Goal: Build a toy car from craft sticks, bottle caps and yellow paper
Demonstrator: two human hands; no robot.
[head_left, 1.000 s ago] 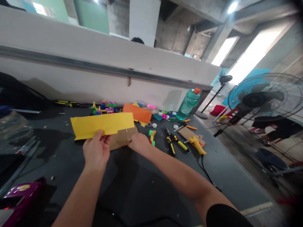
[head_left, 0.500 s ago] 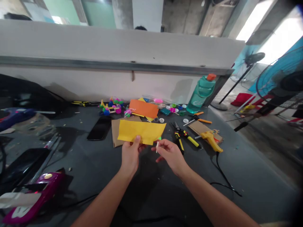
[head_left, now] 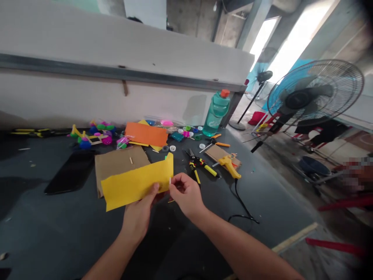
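Observation:
My left hand grips a yellow sheet, paper or felt, by its lower edge, thumb on the near face. The sheet slants up to the right and bends near its right end. My right hand pinches a short white stick against that right edge; the fingers behind are partly hidden. Below and beyond the sheet lies a piece of brown cardboard with a small stick on it. A bit of green shows behind the sheet's upper right corner.
Black-and-yellow pliers, a yellow glue gun with its cord, and a teal bottle stand or lie to the right. A black phone is at left. Orange sheets and colourful small parts line the wall. A fan stands beyond.
The view has turned right. My right hand has brought the white stick from beside the yellow sheet to its right edge. The sheet has tilted, its right end now higher.

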